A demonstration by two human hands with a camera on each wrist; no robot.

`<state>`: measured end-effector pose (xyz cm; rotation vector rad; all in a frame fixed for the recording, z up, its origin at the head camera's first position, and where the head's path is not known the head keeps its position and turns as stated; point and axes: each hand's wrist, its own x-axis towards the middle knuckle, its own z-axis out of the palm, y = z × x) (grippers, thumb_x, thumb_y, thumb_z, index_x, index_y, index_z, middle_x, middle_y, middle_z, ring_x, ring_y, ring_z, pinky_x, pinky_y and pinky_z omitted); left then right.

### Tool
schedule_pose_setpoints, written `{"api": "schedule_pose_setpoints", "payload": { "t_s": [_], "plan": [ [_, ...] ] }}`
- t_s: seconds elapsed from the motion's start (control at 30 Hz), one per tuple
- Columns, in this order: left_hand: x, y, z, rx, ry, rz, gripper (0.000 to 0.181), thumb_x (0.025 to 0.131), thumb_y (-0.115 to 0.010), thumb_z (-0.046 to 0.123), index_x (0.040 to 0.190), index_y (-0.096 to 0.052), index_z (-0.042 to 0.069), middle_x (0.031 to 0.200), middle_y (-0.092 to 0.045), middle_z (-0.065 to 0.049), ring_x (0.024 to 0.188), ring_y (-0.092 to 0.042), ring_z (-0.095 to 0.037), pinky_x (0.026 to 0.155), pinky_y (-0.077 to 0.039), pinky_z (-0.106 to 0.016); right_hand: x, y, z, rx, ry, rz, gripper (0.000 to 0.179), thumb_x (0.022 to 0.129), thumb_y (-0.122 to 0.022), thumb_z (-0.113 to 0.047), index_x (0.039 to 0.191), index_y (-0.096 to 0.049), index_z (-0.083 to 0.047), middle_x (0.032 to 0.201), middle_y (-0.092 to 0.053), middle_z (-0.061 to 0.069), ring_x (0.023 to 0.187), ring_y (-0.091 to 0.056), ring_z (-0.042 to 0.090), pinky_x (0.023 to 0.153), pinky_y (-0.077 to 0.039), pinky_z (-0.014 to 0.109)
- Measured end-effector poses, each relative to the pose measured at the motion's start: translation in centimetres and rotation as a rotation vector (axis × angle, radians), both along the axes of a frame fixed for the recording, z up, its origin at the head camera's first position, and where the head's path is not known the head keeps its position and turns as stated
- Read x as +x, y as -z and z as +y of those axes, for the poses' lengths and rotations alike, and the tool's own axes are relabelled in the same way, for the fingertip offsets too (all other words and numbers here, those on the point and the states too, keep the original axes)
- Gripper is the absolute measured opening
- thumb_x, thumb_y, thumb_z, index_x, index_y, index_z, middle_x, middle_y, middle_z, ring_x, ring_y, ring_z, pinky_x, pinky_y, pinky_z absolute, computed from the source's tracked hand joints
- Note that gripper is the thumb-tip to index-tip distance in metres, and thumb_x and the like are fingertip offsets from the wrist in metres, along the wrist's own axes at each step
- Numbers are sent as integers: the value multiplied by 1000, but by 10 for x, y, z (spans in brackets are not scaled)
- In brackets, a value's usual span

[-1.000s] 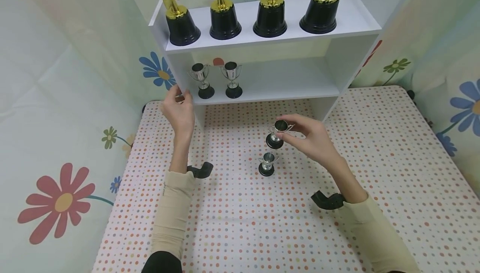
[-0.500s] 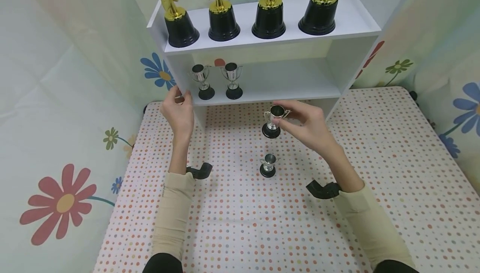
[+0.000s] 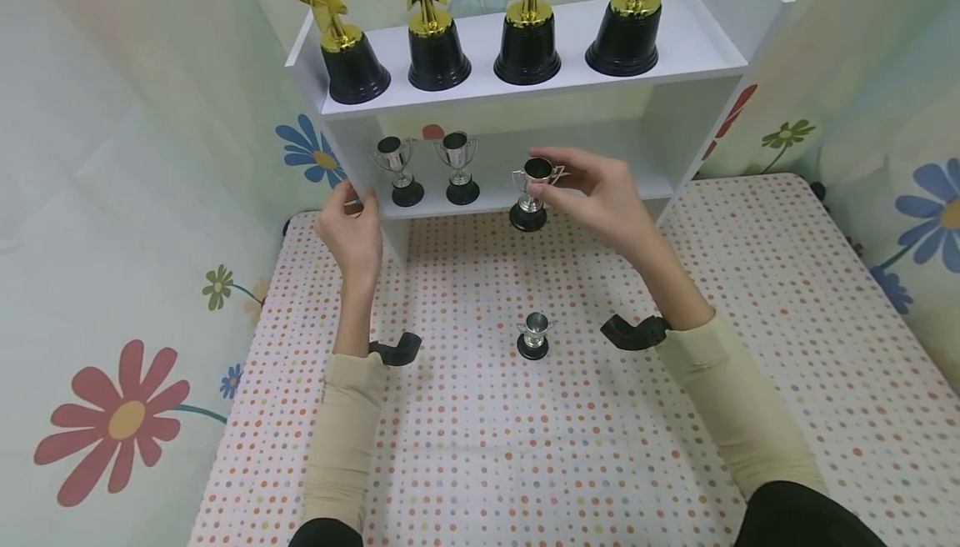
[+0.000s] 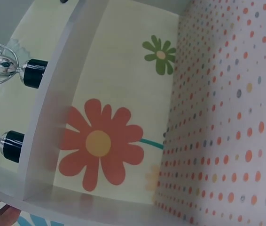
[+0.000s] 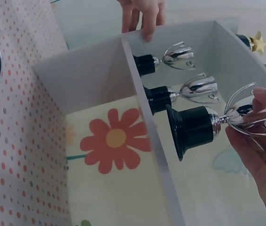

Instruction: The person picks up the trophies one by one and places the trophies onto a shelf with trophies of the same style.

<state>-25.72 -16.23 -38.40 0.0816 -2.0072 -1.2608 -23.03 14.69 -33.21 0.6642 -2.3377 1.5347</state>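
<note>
My right hand (image 3: 600,201) pinches a small silver trophy cup (image 3: 528,218) with a black base by its bowl and handle. The cup is upright, in front of the middle shelf's front edge; in the right wrist view its base (image 5: 194,131) shows apart from the shelf board. My left hand (image 3: 351,234) grips the left side panel of the white shelf unit (image 3: 686,126), thumb inside and fingers outside. Two similar cups, one at the left end (image 3: 407,193) and another beside it (image 3: 462,192), stand on the middle shelf. One more small cup (image 3: 534,337) stands on the table.
Several gold star trophies (image 3: 527,51) with black bases line the top shelf. A dotted cloth (image 3: 465,430) covers the table under the unit. Flower-printed curtains (image 3: 127,238) hang around the sides and back.
My right hand has raised the trophy cup from above the table, forward to the middle shelf's edge. My left hand keeps its grip on the side panel. The head view has shifted slightly.
</note>
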Motion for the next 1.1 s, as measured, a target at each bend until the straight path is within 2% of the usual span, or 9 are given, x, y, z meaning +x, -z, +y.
{"api": "schedule_pose_setpoints", "payload": {
  "t_s": [0.1,0.2,0.3,0.53,0.63,0.87,1.0,1.1],
  "plan": [
    [0,1,0,0,3,19,22,97,-66,6,116,-75,-1,104,-77,-19,81,-72,-30,71,-53,-15,-8,-3,-2,28,24,-29,42,94,-75,-14,134,-68,-8,128,-71,12,102,-73,15,88,-56,18],
    [-1,2,0,1,-2,36,22,97,-66,4,116,-75,0,103,-77,-18,80,-72,-30,72,-56,-20,-16,-6,-4,59,44,-69,44,94,-76,-20,136,-67,-12,132,-70,9,106,-73,25,88,-56,18],
    [-2,0,1,-2,-1,41,22,97,-66,4,116,-75,0,104,-77,-18,80,-72,-30,72,-57,-24,-24,-9,-6,55,42,-84,45,94,-75,-20,137,-66,-10,134,-69,9,106,-73,23,90,-56,20],
    [-1,2,0,2,16,37,22,97,-65,4,116,-75,-1,105,-77,-19,80,-72,-31,70,-55,-17,-37,-10,-7,69,46,-98,45,95,-74,-23,137,-66,-11,137,-67,6,108,-69,19,98,-55,26],
    [1,4,-1,-4,8,30,22,97,-65,4,117,-74,-1,105,-77,-19,80,-72,-31,72,-57,-20,-42,-8,-9,70,46,-120,46,95,-74,-25,137,-66,-11,138,-66,6,112,-69,21,100,-54,29],
    [4,6,-3,3,4,24,22,97,-66,2,116,-75,-1,105,-77,-19,82,-72,-31,76,-62,-37,-52,-4,-16,45,56,-133,45,93,-75,-21,135,-67,-9,134,-68,10,106,-71,18,96,-56,25],
    [-1,6,-3,-7,14,48,22,97,-66,2,117,-74,-1,106,-76,-19,83,-72,-31,77,-62,-38,-59,-4,-15,38,53,-98,44,92,-75,-19,134,-67,-8,130,-70,12,101,-70,10,93,-56,22],
    [-3,6,-4,-12,12,40,21,97,-66,3,116,-75,-1,105,-76,-19,83,-72,-30,76,-61,-34,-62,-4,-14,53,64,-88,44,92,-75,-20,134,-68,-7,129,-71,12,100,-69,8,93,-56,22]
  ]
}}
